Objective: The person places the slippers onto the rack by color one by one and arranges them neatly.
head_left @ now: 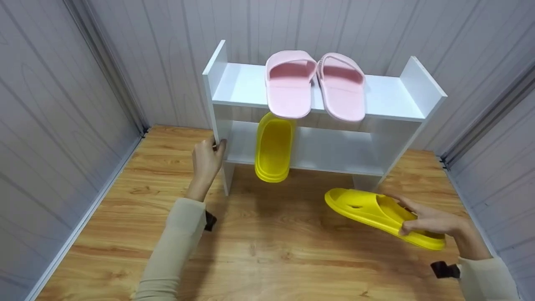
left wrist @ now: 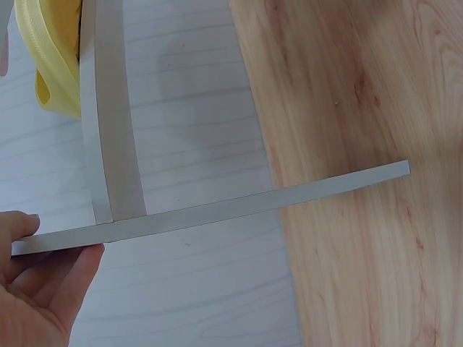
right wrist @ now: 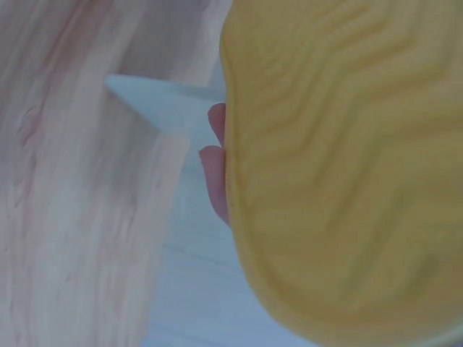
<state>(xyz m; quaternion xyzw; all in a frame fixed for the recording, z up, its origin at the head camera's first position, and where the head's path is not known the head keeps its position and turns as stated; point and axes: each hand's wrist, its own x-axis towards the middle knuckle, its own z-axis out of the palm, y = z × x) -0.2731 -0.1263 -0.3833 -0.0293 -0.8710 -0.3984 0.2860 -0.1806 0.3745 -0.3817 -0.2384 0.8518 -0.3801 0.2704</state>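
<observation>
My left hand grips the left side panel of a white shoe rack, the thumb on one face and the fingers on the other in the left wrist view. Off the rack's lower right, my right hand holds a yellow slipper by its heel end, toe pointing left. The right wrist view shows that slipper's ridged sole, with fingertips at its edge. Another yellow slipper sits on the lower shelf, its heel jutting past the front edge. Two pink slippers stand side by side on the top shelf.
Raised side panels bound the top shelf at both ends. Wood-look floor lies in front of the rack. Pale panelled walls stand behind it and at both sides. A pale sleeve covers the left forearm.
</observation>
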